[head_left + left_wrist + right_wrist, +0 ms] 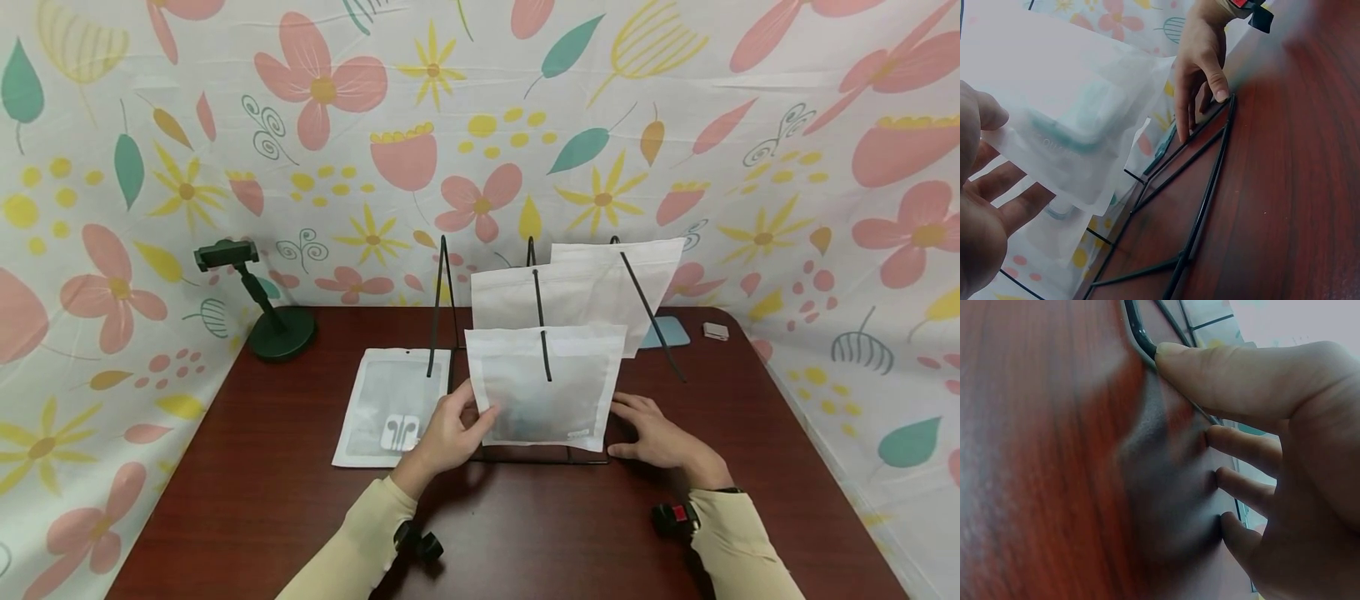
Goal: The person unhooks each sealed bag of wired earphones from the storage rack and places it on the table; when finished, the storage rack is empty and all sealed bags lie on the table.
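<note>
A black wire display rack (588,461) stands on the table, its prongs carrying several white translucent zip pouches. My left hand (452,425) pinches the left edge of the front pouch (546,392), thumb on its near face and fingers behind, as the left wrist view also shows. Something pale green shows faintly through that pouch (1079,119). Farther back hang a second pouch (498,300) and a third pouch (645,258). My right hand (660,437) rests at the rack's front right corner, thumb tip (1169,350) against the wire and fingers spread on the tabletop.
Left of the rack lies another white pouch (390,392) with an earphone picture on it. A dark green phone stand (281,329) is at the back left. A light blue flat item (666,332) and a small white object (716,331) lie at the back right. Floral cloth (480,125) surrounds the table.
</note>
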A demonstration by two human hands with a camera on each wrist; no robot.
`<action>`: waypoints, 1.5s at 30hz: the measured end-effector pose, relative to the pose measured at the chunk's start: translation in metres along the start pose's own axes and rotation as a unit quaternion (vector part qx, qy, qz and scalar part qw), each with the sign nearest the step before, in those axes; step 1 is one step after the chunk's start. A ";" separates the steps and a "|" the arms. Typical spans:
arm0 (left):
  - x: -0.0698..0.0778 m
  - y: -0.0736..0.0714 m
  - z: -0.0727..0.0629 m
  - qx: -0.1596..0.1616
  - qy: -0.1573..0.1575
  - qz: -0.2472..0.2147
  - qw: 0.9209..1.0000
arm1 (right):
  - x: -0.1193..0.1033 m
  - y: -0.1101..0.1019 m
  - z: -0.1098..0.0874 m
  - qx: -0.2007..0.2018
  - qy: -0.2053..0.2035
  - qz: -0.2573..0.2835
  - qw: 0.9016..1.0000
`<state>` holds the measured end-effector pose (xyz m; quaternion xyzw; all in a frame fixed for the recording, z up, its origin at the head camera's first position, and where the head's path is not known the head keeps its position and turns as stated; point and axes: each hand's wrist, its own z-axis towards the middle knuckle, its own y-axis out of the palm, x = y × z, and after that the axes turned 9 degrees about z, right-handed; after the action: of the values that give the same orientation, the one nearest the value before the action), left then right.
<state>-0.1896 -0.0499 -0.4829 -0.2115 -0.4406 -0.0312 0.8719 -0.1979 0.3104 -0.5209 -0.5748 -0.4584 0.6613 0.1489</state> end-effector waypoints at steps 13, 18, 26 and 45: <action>0.005 0.000 -0.004 -0.004 -0.008 0.010 1.000 | -0.002 -0.001 0.000 0.003 -0.001 0.001 1.000; 0.006 0.001 -0.006 -0.001 -0.004 0.019 1.000 | -0.003 -0.001 -0.001 0.001 0.002 0.006 1.000; 0.010 0.001 -0.011 0.005 -0.013 0.017 1.000 | -0.003 -0.002 -0.001 0.000 -0.003 0.007 1.000; 0.016 -0.001 -0.021 -0.007 0.005 0.034 0.999 | 0.000 -0.001 0.000 0.012 -0.008 0.008 1.000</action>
<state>-0.1642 -0.0572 -0.4806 -0.2320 -0.4286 -0.0057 0.8732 -0.1982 0.3108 -0.5206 -0.5718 -0.4471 0.6721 0.1466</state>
